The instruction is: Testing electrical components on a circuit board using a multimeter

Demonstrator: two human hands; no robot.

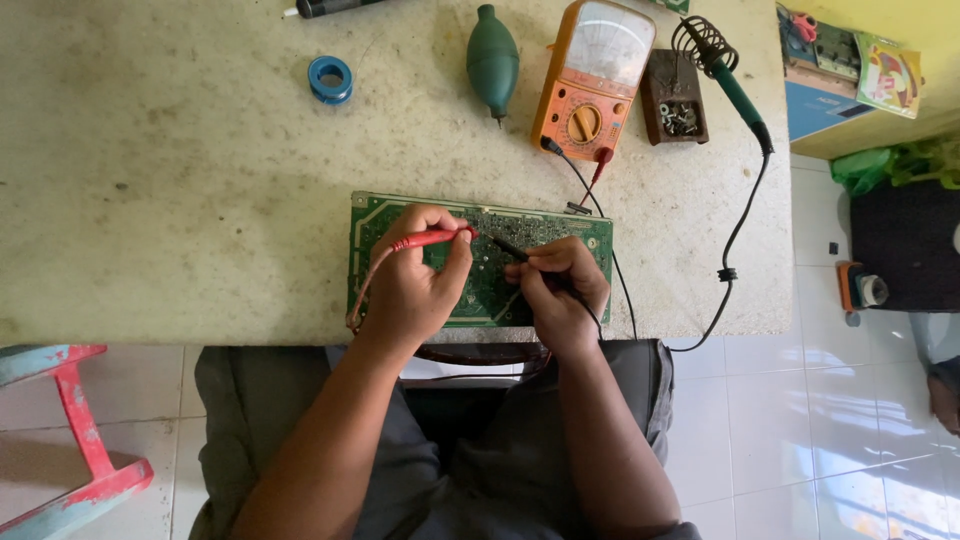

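Red probe (pixel 432 238) is pinched in the left hand (pixel 415 280); the right hand (pixel 560 285) grips a black probe (pixel 508 248). Both tips meet the green circuit board (pixel 375 225) lying under the hands at the table's near edge. Beyond sits an orange multimeter (pixel 590 80). A colourful box (pixel 888 75) rests far right.

A colourful printed package (pixel 888 75) lies on the yellow shelf (pixel 930 30) at far right.

Electronics repair bench, home setting | worn table (pixel 150 150) | multimeter (pixel 592 80) | soldering iron (pixel 735 90) | solder spool (pixel 330 78) | circuit board (pixel 480 258) | tiled floor (pixel 800 420)
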